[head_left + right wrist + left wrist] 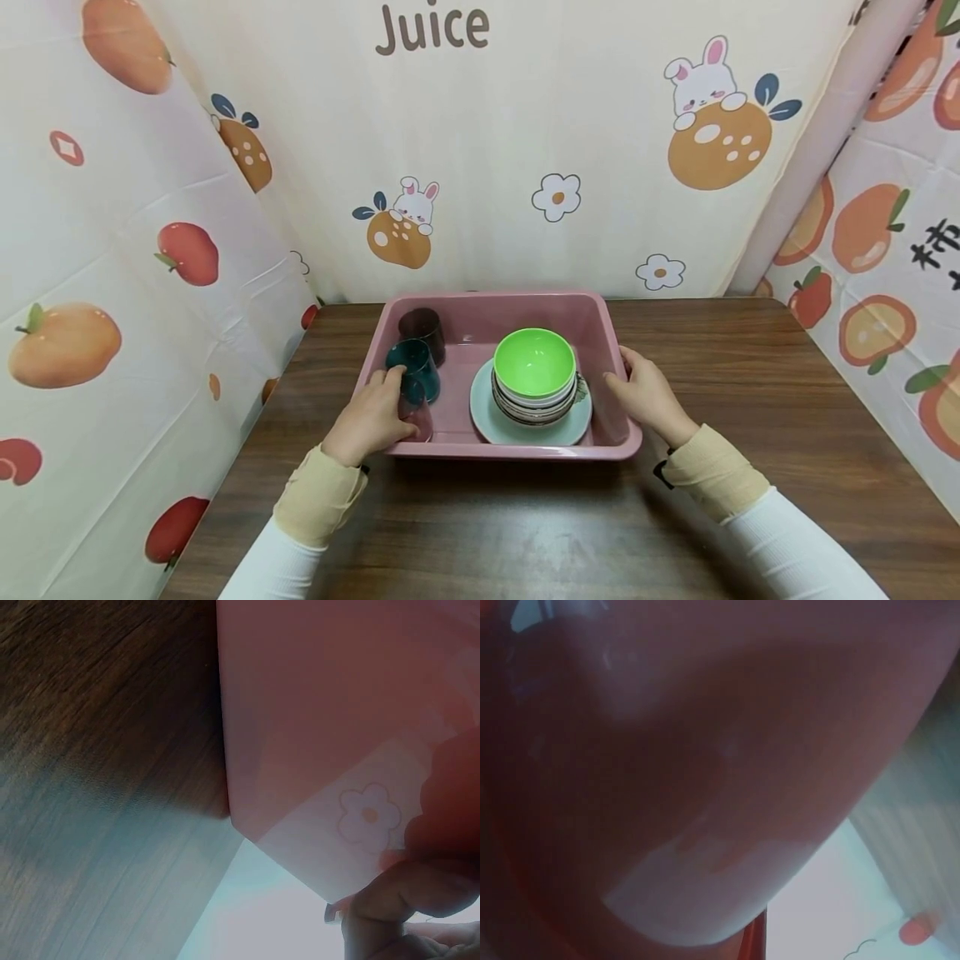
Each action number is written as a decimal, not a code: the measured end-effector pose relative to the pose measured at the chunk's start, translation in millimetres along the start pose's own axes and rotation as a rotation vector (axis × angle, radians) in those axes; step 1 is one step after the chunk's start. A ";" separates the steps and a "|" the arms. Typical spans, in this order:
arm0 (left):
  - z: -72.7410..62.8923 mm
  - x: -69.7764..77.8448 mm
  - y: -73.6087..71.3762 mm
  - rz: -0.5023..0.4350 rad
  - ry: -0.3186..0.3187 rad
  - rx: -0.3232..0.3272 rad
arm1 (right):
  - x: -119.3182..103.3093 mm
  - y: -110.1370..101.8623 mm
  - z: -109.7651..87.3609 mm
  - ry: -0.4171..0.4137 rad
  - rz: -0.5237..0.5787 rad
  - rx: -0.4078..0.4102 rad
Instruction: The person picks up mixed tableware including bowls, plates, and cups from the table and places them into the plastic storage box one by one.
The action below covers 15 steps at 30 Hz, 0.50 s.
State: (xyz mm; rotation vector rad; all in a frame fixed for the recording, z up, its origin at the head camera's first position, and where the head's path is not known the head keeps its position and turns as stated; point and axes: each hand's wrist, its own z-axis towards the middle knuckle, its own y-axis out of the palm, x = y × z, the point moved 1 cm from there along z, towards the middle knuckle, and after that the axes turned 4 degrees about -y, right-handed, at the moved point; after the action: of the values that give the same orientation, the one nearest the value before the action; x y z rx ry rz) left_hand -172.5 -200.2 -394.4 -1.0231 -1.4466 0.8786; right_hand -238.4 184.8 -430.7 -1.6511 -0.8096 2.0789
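A pink plastic tub (457, 450) sits on the table in the head view. My left hand (375, 417) holds its left side near the front corner, with fingers and thumb reaching over the rim beside the cups. On the right, my right hand (648, 396) grips the side rim, its curled fingers (420, 889) showing against the outer wall in the right wrist view. Inside stand a dark cup (422, 325), a teal cup (420, 371) and a clear pink cup (420, 421), partly hidden by my left hand. A green bowl (535, 362) tops several stacked bowls on a pale blue plate (487, 417).
The dark wooden table (510, 533) extends in front of the tub and to both sides. Behind it hangs a fruit-print curtain (495, 242), close to the tub's back rim. More printed cloth (150, 333) borders the left side.
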 end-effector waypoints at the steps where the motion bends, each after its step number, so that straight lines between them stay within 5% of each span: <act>1: -0.1 -0.1 -0.2 -0.004 -0.006 -0.002 | 0.1 -0.1 -0.4 0.002 -0.003 -0.002; 7: -3.7 0.2 -5.8 -0.009 -0.049 0.005 | -1.8 -2.6 -1.6 0.013 -0.026 -0.028; 15: -8.9 -6.7 -17.9 -0.013 -0.012 0.062 | -1.3 -15.7 -2.7 -0.008 -0.096 -0.038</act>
State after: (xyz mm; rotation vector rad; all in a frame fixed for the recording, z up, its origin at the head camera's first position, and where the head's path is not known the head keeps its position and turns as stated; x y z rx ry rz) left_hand -165.7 -213.0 -379.1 -0.9624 -1.4257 0.9158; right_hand -236.6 196.7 -420.1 -1.5917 -0.9174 2.0179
